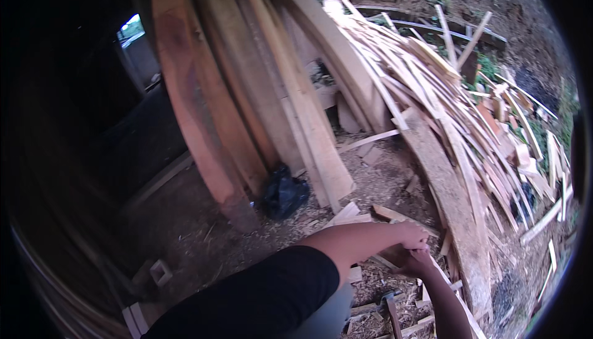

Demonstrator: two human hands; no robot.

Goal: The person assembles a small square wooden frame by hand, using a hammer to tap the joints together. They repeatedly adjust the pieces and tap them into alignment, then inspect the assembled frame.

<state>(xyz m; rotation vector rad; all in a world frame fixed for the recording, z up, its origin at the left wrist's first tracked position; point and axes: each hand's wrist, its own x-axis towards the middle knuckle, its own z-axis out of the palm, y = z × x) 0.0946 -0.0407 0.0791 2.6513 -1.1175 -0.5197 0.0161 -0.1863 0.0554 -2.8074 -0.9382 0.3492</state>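
My left hand (412, 236) reaches across from the left below a black sleeve, its fingers curled. My right hand (417, 262) meets it from below, also closed, and the two touch. Whatever lies between them is too small and blurred to make out. Just beneath the hands, wood offcuts (355, 273) are strewn over shavings. A hammer (393, 319) with a wooden handle and dark head rests among the scraps, left of my right forearm.
Long planks (247, 85) lean upright ahead, with a black plastic bag (284, 194) at their foot. A wide board (441, 184) runs along the right beside a large pile of thin wood strips (432, 92). A dark interior lies at left.
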